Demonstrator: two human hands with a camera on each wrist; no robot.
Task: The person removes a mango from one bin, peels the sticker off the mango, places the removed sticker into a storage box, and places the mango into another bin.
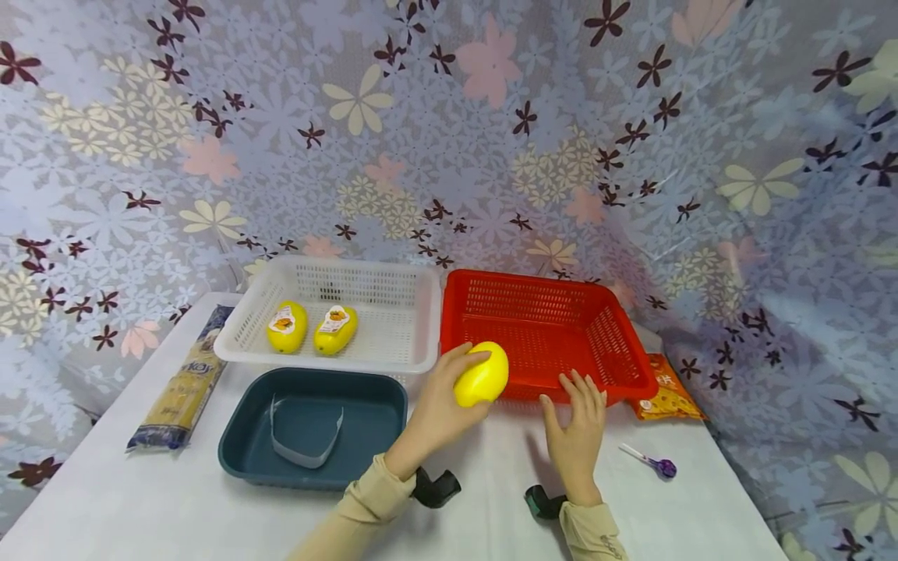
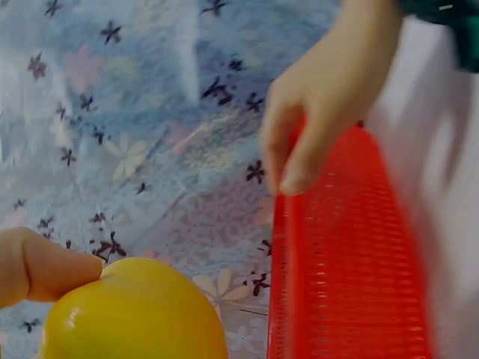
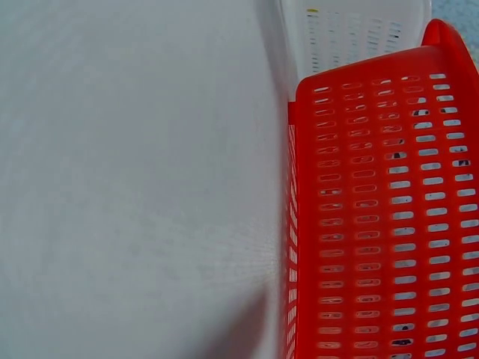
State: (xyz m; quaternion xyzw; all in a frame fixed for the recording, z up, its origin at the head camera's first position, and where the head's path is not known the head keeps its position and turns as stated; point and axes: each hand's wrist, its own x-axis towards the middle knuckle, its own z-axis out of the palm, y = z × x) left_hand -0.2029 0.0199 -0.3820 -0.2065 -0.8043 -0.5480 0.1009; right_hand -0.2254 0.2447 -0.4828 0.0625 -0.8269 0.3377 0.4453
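My left hand [image 1: 442, 401] grips a smooth yellow mango-shaped fruit [image 1: 482, 375], raised in front of the left end of the red basket [image 1: 547, 343]. In the left wrist view, a fingertip [image 2: 71, 269] presses the top of the fruit [image 2: 138, 314]. My right hand [image 1: 577, 436] is at the basket's near rim; the left wrist view shows its thumb and fingers [image 2: 296, 176] pinching that rim. Slotted red basket wall [image 3: 389, 217] fills the right side of the right wrist view. Two more yellow fruits with stickers, one left [image 1: 287, 327] and one right [image 1: 336, 330], lie in the white basket [image 1: 393, 354].
The white basket stands beside the red one. In front of it, a dark teal basin [image 1: 242, 460] holds a translucent curved strip [image 1: 309, 460]. A pasta bag [image 1: 182, 382] lies at left; an orange snack bag [image 1: 666, 393] and purple lollipop [image 1: 662, 467] lie at right.
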